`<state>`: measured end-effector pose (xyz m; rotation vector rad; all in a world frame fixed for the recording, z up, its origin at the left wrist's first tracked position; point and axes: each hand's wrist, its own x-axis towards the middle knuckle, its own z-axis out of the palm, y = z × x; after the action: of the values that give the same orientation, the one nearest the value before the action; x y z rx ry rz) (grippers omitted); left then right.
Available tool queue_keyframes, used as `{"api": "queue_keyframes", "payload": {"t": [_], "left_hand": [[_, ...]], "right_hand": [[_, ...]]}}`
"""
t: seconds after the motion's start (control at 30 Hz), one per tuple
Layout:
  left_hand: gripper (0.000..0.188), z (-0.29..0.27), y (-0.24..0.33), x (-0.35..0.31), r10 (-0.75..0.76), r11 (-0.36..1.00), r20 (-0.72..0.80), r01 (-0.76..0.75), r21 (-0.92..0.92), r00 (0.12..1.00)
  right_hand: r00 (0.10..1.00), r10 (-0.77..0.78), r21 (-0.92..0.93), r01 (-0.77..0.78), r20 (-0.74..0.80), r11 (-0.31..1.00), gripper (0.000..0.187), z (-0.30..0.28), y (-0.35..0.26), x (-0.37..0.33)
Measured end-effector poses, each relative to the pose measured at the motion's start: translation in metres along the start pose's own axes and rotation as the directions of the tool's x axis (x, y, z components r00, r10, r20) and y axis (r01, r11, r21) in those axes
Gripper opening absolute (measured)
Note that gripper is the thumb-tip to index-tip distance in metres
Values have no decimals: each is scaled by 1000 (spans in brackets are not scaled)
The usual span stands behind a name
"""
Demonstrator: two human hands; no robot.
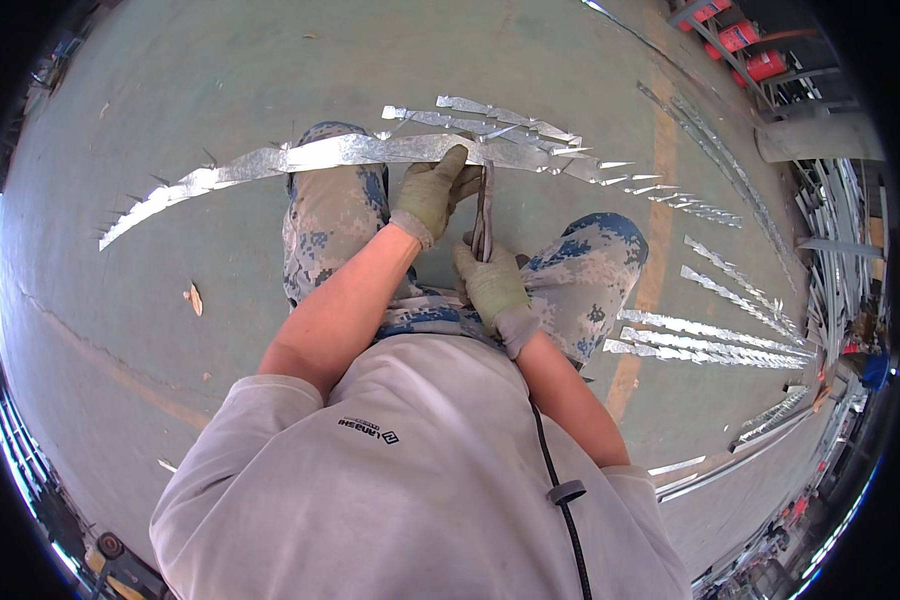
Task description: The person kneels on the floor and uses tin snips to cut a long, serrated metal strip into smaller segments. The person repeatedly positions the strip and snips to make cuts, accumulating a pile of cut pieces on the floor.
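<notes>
A long, shiny metal strip [340,152] with pointed tabs bent out along it runs crosswise in front of my knees. My gloved left hand [433,193] is closed on its near edge around the middle, thumb on top and fingers partly hidden. Just to the right, a slim dark metal tool like pliers [484,215] stands with its far end against the strip. Lower down, my gloved right hand [493,285] is wrapped around the tool's near end. Whether its jaws grip a tab is too small to tell.
Two shorter toothed strips [490,125] lie just beyond the long one. Several more toothed strips [710,345] fan out on the floor at right, across a yellow floor line [653,260]. Red cylinders [735,38] and a rack piled with metal lengths [840,240] stand farther right.
</notes>
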<state>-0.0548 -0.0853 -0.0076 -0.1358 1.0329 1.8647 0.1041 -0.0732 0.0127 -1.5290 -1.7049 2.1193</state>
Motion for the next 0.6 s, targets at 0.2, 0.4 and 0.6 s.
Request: {"api": "queue_keyframes", "payload": {"t": [0.2,0.4,0.6], "left_hand": [[31,-1,-8,1,-221,962,169,186,199,960],[26,41,-15,-1,-305,848,-101,318,424,947],[14,53,-15,0,-296,785,-218,367,499,930]], "right_hand": [[996,-71,-201,59,-52,978,28,3,-16,-8],[990,-115,-169,99,-84,981,34,4,-3,-2],[994,-84,116,76,71,990,33,5,21,20]]}}
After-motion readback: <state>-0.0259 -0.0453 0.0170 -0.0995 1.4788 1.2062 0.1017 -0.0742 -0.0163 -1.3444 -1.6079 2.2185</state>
